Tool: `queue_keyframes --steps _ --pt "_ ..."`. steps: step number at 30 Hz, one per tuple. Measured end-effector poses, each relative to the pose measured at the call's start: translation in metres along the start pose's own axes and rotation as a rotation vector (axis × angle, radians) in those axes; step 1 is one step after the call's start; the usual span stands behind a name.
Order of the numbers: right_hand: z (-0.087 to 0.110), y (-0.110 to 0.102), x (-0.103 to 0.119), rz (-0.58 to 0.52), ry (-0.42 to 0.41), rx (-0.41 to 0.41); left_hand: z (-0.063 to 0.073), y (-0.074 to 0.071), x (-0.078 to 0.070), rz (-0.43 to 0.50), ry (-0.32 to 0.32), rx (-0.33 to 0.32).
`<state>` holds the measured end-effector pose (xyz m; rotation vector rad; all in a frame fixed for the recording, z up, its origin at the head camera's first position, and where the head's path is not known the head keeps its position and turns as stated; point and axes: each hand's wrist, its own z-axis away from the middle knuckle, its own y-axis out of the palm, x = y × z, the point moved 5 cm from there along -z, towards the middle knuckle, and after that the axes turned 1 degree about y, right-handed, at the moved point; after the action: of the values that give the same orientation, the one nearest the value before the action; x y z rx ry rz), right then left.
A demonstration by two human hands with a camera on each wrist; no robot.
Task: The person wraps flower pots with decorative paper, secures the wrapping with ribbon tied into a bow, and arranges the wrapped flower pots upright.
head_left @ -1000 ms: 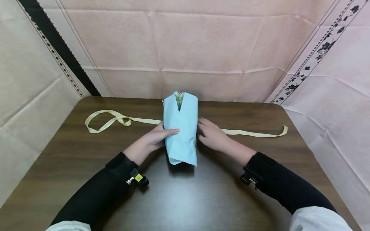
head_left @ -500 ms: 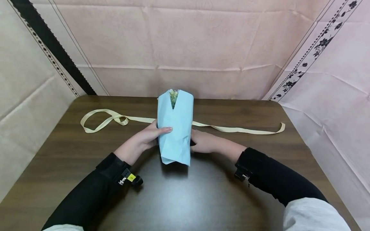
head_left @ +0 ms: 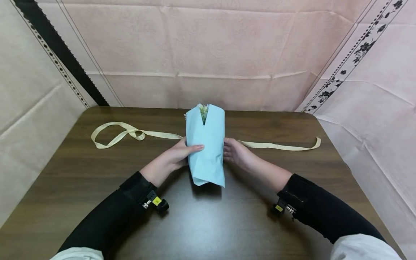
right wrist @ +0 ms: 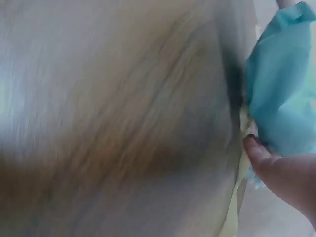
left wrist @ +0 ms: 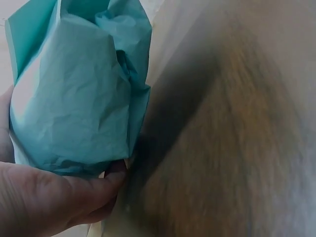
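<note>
A small flower bouquet wrapped in light blue paper (head_left: 205,151) is held upright just over the table, its pale green and white blossoms (head_left: 204,112) showing through a V-shaped notch at the top. My left hand (head_left: 172,156) grips it from the left, thumb across the front and the other fingers hidden behind. On the opposite side, my right hand (head_left: 238,154) has its fingers extended along the paper's right edge, fingertips partly hidden. Behind the bouquet a cream ribbon (head_left: 276,146) lies across the table, its middle covered. The right wrist view has the right thumb (right wrist: 261,157) close beside the paper.
The ribbon's left end forms a loose loop (head_left: 110,134) on the brown wooden table (head_left: 195,231). Pale patterned cloth (head_left: 208,47) hangs behind the table's back edge and along both sides. Wrist cameras (head_left: 159,204) sit on both black sleeves.
The right hand reached partly behind the bouquet half a second ago and now shows at its right side. The bouquet shifted left, then back right with the left hand. The ribbon stays on the table.
</note>
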<state>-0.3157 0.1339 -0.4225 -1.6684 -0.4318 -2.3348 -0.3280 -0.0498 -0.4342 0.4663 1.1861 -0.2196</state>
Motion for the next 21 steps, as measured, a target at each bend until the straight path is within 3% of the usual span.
queue_keyframes --steps 4,16,21 --pt "0.004 0.008 -0.002 0.036 0.005 0.026 -0.005 0.007 0.002 -0.025 0.008 0.0" --pt "0.0 0.015 -0.002 0.083 -0.084 -0.025 -0.006 0.012 -0.002 -0.096 0.061 0.066" --pt "0.0 0.017 -0.003 0.067 -0.067 -0.075 0.002 -0.008 -0.009 -0.258 0.045 -0.031"
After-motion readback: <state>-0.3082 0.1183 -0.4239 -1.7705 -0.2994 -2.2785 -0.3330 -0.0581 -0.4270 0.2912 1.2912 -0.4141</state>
